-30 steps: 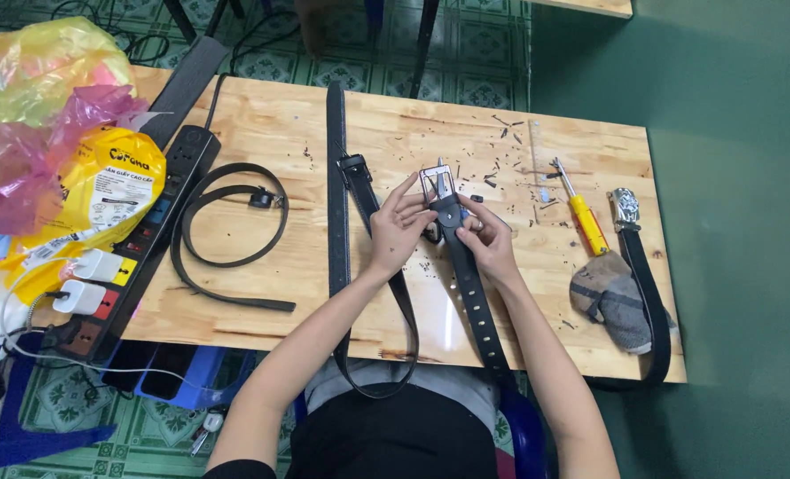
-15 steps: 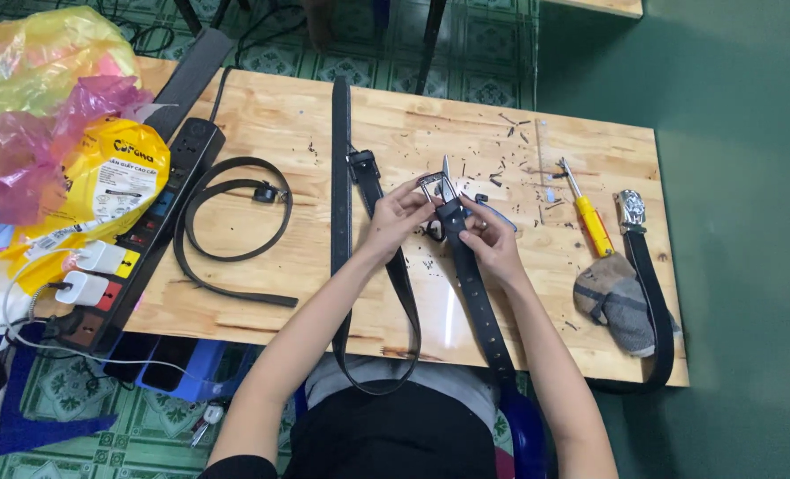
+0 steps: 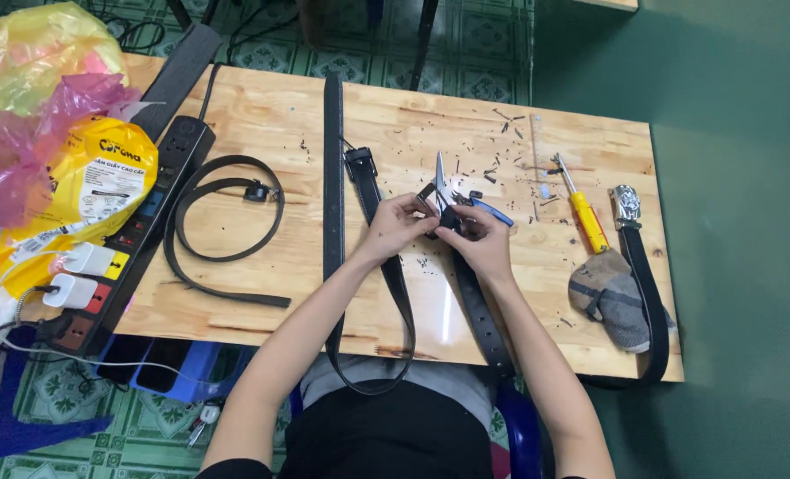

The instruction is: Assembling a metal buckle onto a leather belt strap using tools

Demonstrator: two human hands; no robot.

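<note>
Both my hands meet over the middle of the wooden table (image 3: 253,115). My left hand (image 3: 397,227) and my right hand (image 3: 478,241) pinch the end of a black belt (image 3: 485,324), whose strap runs toward me and off the table's front edge. A small metal buckle piece (image 3: 430,192) sits at my fingertips by the belt end. Blue-handled scissors (image 3: 475,202) lie just behind my hands, blades pointing away. A second black belt (image 3: 393,284) lies left of my left wrist and loops down over the edge.
A long black strap (image 3: 333,177) runs front to back. A coiled black belt (image 3: 222,232) lies to the left, beside a power strip (image 3: 138,232) and plastic bags (image 3: 49,133). On the right lie a yellow-handled screwdriver (image 3: 585,217), a grey cloth (image 3: 612,297) and a belt with a silver buckle (image 3: 626,204).
My fingers have closed more tightly around the belt end and buckle piece. The scissors behind my hands show more clearly. The view has shifted slightly.
</note>
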